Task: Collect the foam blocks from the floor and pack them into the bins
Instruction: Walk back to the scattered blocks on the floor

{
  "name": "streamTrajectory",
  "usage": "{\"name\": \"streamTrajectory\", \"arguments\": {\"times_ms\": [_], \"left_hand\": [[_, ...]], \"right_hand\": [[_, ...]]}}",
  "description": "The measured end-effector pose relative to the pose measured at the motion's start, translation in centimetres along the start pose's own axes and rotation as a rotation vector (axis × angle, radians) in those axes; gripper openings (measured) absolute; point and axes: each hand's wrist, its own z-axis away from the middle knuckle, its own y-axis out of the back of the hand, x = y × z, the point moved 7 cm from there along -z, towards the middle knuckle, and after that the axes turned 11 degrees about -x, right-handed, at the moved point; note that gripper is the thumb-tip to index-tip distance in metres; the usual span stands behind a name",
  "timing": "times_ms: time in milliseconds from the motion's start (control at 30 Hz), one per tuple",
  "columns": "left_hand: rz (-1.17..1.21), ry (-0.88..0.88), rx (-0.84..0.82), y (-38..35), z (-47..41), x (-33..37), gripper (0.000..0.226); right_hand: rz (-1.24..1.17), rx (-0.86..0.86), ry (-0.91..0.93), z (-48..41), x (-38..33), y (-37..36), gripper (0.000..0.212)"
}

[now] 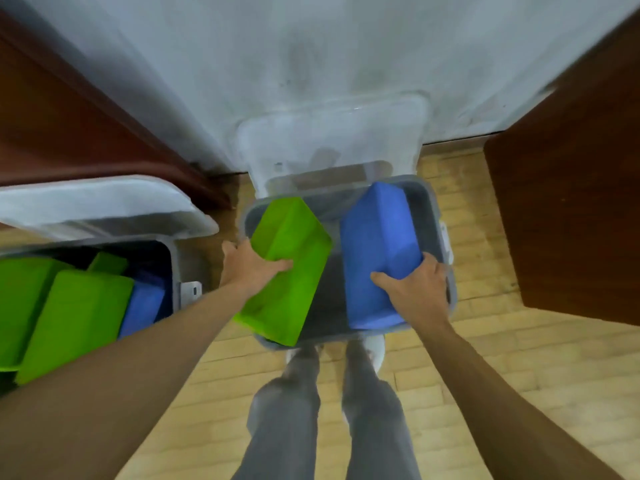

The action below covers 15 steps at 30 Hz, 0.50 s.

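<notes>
My left hand point(247, 263) grips a green foam block point(287, 268) by its left side, thumb across the top face. The block is tilted over the left half of a grey bin point(450, 289) that stands against the wall. My right hand point(415, 289) grips a blue foam block point(377, 251) at its near right corner. That block sits in the right half of the same bin. The bin's dark inside shows between the two blocks.
A second grey bin point(173, 258) at the left holds several green and blue blocks, its clear lid point(104, 206) raised behind it. Another clear lid point(332, 140) leans on the wall behind the middle bin. Dark wooden furniture point(568, 202) flanks both sides. My legs stand on the wooden floor point(485, 358).
</notes>
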Motion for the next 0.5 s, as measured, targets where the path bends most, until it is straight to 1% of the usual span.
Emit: {"name": "streamTrajectory", "arguments": {"times_ms": [100,200,300,400,433,500], "left_hand": [[-0.025,0.069,-0.025,-5.2,-7.8,-2.0,0.082],[0.036,0.085,-0.051,-10.3,-14.3,-3.8,0.077],[0.064,0.102,-0.024,-13.8,-19.3,-5.7,0.082],[0.11,0.152,-0.036,-16.3,-22.1,-7.8,0.088],[0.113,0.158,-0.047,-16.8,-22.4,-8.1,0.084],[0.093,0.155,-0.074,-17.2,-22.1,-8.3,0.067]], "right_hand": [[-0.054,-0.052,-0.013,-8.7,2.5,-4.7,0.095],[-0.063,-0.096,-0.033,-16.0,5.3,-9.7,0.095],[-0.054,-0.114,-0.019,-21.4,7.0,-14.0,0.096],[-0.111,-0.171,0.013,-24.4,7.9,-17.2,0.082],[-0.11,-0.212,0.026,-24.8,8.1,-18.1,0.075],[-0.026,-0.288,0.05,-24.6,8.2,-19.1,0.057]]}}
